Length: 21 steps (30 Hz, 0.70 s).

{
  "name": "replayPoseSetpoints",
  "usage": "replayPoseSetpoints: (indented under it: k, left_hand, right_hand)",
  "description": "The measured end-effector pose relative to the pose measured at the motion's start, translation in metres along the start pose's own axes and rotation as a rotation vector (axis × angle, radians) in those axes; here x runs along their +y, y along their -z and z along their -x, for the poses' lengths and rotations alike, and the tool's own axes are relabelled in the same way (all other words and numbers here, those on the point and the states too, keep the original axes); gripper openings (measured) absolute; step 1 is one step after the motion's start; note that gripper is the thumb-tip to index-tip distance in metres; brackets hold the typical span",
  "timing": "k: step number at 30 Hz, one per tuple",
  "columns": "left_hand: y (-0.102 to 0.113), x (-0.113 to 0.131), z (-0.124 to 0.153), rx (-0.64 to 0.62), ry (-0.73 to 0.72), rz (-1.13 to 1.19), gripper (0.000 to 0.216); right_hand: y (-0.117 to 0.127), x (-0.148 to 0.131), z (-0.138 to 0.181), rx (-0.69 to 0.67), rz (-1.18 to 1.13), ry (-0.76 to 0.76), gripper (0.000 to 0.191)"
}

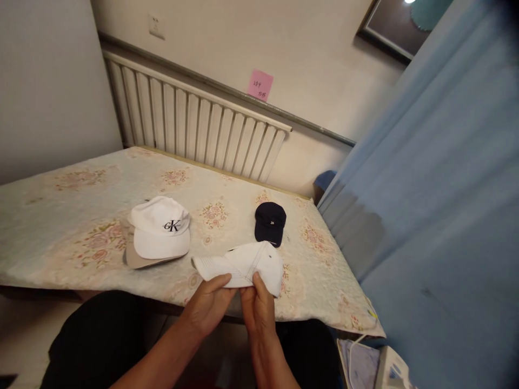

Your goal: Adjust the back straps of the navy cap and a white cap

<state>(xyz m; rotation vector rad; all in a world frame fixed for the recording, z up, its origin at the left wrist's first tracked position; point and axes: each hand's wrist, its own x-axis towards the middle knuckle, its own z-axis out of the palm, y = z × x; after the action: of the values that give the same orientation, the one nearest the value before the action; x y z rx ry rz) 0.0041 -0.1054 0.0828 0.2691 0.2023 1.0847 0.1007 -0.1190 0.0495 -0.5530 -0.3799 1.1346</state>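
Observation:
A white baseball cap (247, 263) is held up over the near edge of the bed, its brim pointing left. My left hand (211, 305) is closed on its lower edge near the brim, thumb on top. My right hand (258, 305) pinches the same edge further right, under the crown; the fingers beneath are partly hidden. To the left lies another white cap (161, 227) with black "CK" letters, stacked on a beige cap (135, 256) that shows only partly. Just behind the held cap sits a dark navy cap (270, 221) with a small light mark.
A flowered cover (227, 189) spreads over the bed. Behind it stand a white radiator (194, 119) and a wall with a pink note (260, 85). A blue curtain (425, 216) hangs at right, above a white box (393, 370) and a cable.

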Motion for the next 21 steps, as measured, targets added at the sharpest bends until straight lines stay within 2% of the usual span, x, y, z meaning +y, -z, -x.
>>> replayPoseSetpoints:
  k: [3, 6, 9, 13, 16, 21]
  left_hand:
    - [0.005, 0.006, 0.005, -0.199, 0.022, 0.057, 0.055]
    - [0.011, 0.012, 0.008, -0.396, 0.064, 0.104, 0.071]
    - [0.018, 0.018, 0.007, -0.527, 0.105, 0.171, 0.089]
    - [0.028, 0.026, 0.003, -0.640, 0.232, 0.221, 0.092]
    - [0.033, 0.028, 0.002, -0.611, 0.281, 0.238, 0.092]
    - [0.037, 0.025, 0.006, -0.274, 0.306, 0.236, 0.079]
  right_hand:
    - [0.003, -0.010, -0.003, -0.016, -0.034, 0.010, 0.057]
    - [0.010, -0.023, -0.005, -0.014, -0.033, 0.007, 0.056]
    - [0.016, -0.032, -0.005, 0.012, -0.019, -0.045, 0.053]
    - [0.020, -0.040, -0.004, 0.054, -0.049, -0.098, 0.048]
    - [0.023, -0.044, -0.004, 0.094, -0.061, -0.178, 0.042]
    - [0.031, -0.048, -0.003, 0.093, -0.050, -0.285, 0.036]
